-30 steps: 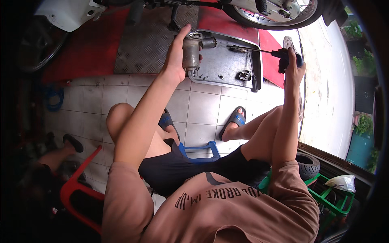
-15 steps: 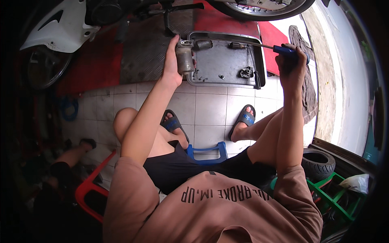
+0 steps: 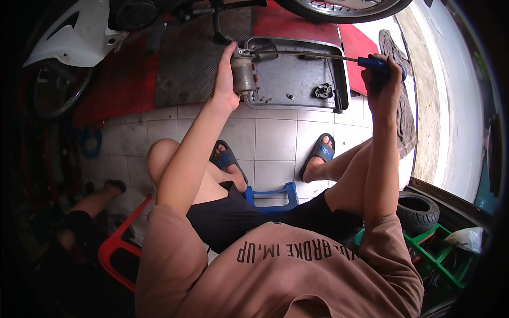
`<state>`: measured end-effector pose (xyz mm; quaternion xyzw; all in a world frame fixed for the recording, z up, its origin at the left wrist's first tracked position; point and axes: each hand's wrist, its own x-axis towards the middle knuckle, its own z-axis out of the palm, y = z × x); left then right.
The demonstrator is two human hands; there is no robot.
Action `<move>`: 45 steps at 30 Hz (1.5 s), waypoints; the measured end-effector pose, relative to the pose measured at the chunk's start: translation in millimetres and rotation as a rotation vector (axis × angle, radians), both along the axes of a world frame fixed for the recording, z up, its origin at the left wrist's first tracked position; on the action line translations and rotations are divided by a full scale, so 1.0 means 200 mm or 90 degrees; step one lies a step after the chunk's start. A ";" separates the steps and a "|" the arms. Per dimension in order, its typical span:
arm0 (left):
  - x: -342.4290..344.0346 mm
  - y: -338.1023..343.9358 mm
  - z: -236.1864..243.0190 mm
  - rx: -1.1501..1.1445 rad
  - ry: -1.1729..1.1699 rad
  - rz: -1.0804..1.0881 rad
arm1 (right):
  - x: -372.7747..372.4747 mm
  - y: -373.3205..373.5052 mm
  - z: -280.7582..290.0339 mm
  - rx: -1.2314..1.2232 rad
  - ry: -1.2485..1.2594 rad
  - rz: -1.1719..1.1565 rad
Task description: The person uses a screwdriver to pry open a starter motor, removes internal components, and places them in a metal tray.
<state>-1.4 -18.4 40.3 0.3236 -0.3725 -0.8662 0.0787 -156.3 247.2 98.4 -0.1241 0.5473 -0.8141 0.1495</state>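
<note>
My left hand (image 3: 226, 79) is wrapped round a grey metal cylinder, a starter motor (image 3: 244, 77), held upright over the left end of a metal tray (image 3: 293, 41). Closed on the blue handle of a long screwdriver (image 3: 328, 56) is my right hand (image 3: 384, 85), off the tray's right side. The shaft lies level across the tray, and its tip meets the top end of the motor, though exact contact is hard to make out. In the tray are a dark round metal part (image 3: 322, 90), several small screws (image 3: 262, 98) and darker parts partly behind the shaft.
A motorcycle wheel (image 3: 344, 11) and white bodywork (image 3: 69, 34) stand at the far side. A dark cloth (image 3: 405, 122) lies at the right. Behind it are a tyre (image 3: 418, 212) and a green rack (image 3: 437, 254). A red chair (image 3: 119, 249) and another person's leg (image 3: 93, 204) are at lower left.
The screwdriver has come down level, and its tip has reached the motor's top end. My left hand has hardly moved.
</note>
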 end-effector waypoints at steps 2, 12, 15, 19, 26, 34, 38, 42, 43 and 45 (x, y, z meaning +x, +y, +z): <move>0.00 0.00 -0.01 -0.011 -0.002 -0.002 | 0.00 -0.01 0.00 -0.005 -0.007 -0.019; 0.02 -0.01 -0.01 0.001 0.001 -0.002 | 0.01 -0.03 0.01 -0.012 -0.014 -0.025; 0.02 -0.01 -0.01 -0.008 -0.004 0.003 | 0.01 -0.03 0.00 -0.009 -0.016 -0.024; 0.02 -0.01 -0.02 -0.009 -0.002 0.004 | 0.01 -0.03 0.00 -0.007 -0.008 -0.025; 0.03 -0.01 -0.02 0.006 -0.010 0.008 | 0.04 -0.05 0.02 0.009 -0.024 -0.045; 0.02 -0.01 -0.02 0.008 -0.013 0.002 | -0.06 0.05 -0.05 -0.002 -0.002 0.084; 0.02 0.00 -0.02 -0.002 -0.014 0.005 | -0.05 0.04 -0.03 -0.003 -0.005 0.100; 0.02 -0.01 -0.02 -0.034 -0.030 -0.011 | 0.01 0.00 0.02 0.014 0.007 -0.029; 0.02 -0.01 -0.02 -0.040 -0.049 -0.020 | 0.00 0.01 0.02 0.021 0.029 0.001; 0.02 -0.03 -0.03 -0.045 -0.070 -0.030 | 0.01 0.02 0.05 0.030 0.049 0.032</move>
